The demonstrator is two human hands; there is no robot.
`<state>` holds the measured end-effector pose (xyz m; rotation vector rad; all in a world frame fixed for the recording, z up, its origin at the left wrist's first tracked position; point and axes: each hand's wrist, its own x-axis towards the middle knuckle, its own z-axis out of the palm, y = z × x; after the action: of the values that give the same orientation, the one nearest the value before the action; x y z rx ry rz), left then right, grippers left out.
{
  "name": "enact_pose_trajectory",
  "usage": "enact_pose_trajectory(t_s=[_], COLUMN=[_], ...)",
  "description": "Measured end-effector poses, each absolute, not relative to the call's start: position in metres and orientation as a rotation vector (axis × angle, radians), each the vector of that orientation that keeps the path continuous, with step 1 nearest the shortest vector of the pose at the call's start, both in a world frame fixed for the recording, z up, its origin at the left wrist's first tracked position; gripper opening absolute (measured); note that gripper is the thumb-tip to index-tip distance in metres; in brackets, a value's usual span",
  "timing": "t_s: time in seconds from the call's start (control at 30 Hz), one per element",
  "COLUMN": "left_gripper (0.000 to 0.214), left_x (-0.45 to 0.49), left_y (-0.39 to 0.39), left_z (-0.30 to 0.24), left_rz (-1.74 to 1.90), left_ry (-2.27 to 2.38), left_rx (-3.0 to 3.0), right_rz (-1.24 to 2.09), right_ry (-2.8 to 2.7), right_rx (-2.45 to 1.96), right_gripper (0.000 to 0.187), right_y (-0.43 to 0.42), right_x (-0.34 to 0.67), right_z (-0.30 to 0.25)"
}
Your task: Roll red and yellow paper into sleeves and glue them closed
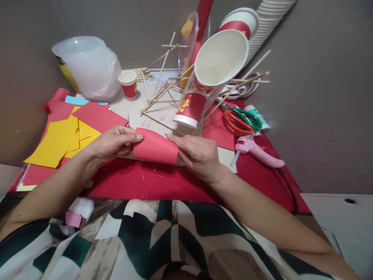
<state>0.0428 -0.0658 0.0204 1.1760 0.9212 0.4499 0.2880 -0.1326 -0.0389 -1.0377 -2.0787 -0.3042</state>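
Observation:
Between my two hands a small piece of red paper point(155, 147) is held, curved along its upper edge. My left hand point(116, 143) is closed, pinching its left end between thumb and fingers. At the right end, my right hand point(199, 153) grips the paper the same way, thumb on its upper corner. Just beyond the paper stands a structure of joined wooden sticks point(160, 121) and red-and-white paper cups point(190, 108). Left of my left hand lie yellow paper pieces point(55, 140) and a red sheet point(100, 118).
A pink glue gun point(259, 151) with its cord lies at the right, near orange- and green-handled scissors point(240, 119). A small cup point(128, 84) and a bag-covered plastic tub point(93, 70) stand at the back left. A stack of white cups point(269, 19) leans at the back right.

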Motion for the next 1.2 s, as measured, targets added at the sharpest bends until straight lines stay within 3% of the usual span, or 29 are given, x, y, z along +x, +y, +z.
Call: enact_pose_trajectory(t_s=[0.73,0.93,1.2], left_gripper=[0.032,0.044,0.039], left_x=[0.045,0.047,0.050], left_y=[-0.064,-0.066,-0.061], left_z=[0.014,0.013,0.004], left_rz=[0.390,0.360,0.369], left_ry=[0.820,0.813,0.858], left_rx=[1.080,1.050,0.745], right_rz=[-0.143,-0.173,-0.166], right_ry=[-2.105,-2.057,-2.018], right_rx=[-1.041,-0.989,-0.899], right_gripper=[0.031,0.031,0.041], right_y=[-0.135,-0.136,-0.140], right_x=[0.290,0.289,0.289], right_z=[-0.035,-0.034,-0.031])
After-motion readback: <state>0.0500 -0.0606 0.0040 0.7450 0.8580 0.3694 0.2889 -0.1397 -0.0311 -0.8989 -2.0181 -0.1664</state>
